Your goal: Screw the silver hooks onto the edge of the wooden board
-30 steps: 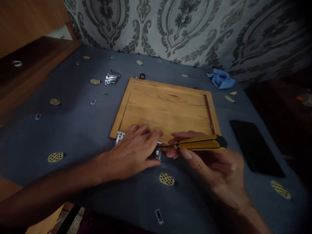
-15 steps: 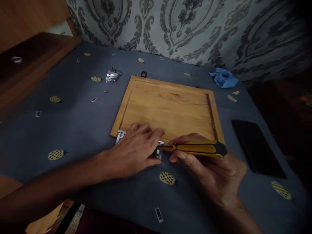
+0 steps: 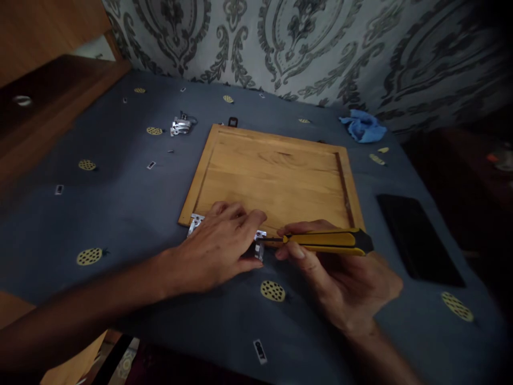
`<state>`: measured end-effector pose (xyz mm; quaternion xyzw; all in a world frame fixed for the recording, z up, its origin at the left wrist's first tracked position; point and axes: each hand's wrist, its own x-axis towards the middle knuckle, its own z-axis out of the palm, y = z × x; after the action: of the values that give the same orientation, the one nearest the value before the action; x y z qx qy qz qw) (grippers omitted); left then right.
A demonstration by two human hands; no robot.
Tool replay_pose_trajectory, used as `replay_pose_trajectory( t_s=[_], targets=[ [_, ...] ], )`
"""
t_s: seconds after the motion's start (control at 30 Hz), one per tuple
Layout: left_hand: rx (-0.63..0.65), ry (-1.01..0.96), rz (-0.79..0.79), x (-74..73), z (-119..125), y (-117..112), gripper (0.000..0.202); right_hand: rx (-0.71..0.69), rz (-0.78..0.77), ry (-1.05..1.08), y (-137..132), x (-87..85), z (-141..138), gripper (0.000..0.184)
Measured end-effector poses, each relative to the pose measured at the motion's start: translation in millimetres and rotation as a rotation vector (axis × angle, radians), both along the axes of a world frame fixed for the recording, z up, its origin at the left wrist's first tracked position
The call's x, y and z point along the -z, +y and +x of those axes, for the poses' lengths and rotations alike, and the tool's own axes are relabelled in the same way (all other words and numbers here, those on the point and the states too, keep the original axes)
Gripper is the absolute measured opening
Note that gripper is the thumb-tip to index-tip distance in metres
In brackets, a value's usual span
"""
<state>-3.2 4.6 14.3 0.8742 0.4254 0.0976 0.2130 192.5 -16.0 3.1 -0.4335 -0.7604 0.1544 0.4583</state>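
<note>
A framed wooden cabinet door [image 3: 276,171] lies flat on the table. At its near edge are two metal hinges, the left hinge [image 3: 195,223] and the right hinge [image 3: 259,250]. My left hand [image 3: 224,243] lies over the edge between them, its fingers and thumb closed about the right hinge; its palm side is hidden. Held level in my right hand [image 3: 340,283] is a yellow and black screwdriver [image 3: 324,241], its shaft pointing left. The tip reaches the right hinge beside my left fingers; whether it sits in a screw I cannot tell.
More metal hinges [image 3: 181,125] and a small screw [image 3: 170,151] lie left of the door. To the right are a black phone [image 3: 420,240] and a crumpled blue cloth [image 3: 364,127]. A patterned wall [image 3: 276,48] stands behind the blue tablecloth [image 3: 132,214].
The whole view has shifted slightly, so everything appears a little further left. Both hands keep their grips, and the screwdriver stays at the right hinge.
</note>
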Motion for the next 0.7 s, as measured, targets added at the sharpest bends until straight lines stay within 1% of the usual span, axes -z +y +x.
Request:
replay_pose_trajectory(
  t_s=[0.07,0.17,0.3,0.37,0.47,0.5,0.6,0.7],
  targets=[
    [-0.001,-0.003,-0.001,-0.2,0.2,0.1,0.048,0.005,0.048,-0.025,-0.4,2.0,0.3,0.003],
    [0.0,-0.004,-0.004,-0.6,0.9,0.2,0.047,-0.008,0.065,-0.045,0.4,3.0,0.0,0.005],
    [0.005,0.012,0.004,-1.3,1.2,0.1,0.048,0.001,0.096,-0.056,2.3,-0.8,-1.0,0.006],
    [0.004,0.006,0.022,-1.2,0.9,0.1,0.048,-0.034,0.098,-0.063,2.2,-3.1,0.1,0.007],
    [0.005,-0.007,0.036,-0.5,0.3,0.2,0.047,-0.101,0.043,-0.01,-0.4,-3.8,4.6,0.009],
    [0.006,-0.01,0.036,-0.2,0.2,0.2,0.046,-0.086,0.017,0.035,-1.6,-3.1,6.3,0.01],
    [0.008,-0.014,0.036,0.9,-0.2,-0.1,0.045,0.025,-0.071,0.178,-4.7,0.0,9.0,0.011],
    [0.001,-0.014,0.044,2.3,-0.2,-0.2,0.047,0.079,-0.121,0.217,-4.7,1.5,7.5,0.006]
  ],
)
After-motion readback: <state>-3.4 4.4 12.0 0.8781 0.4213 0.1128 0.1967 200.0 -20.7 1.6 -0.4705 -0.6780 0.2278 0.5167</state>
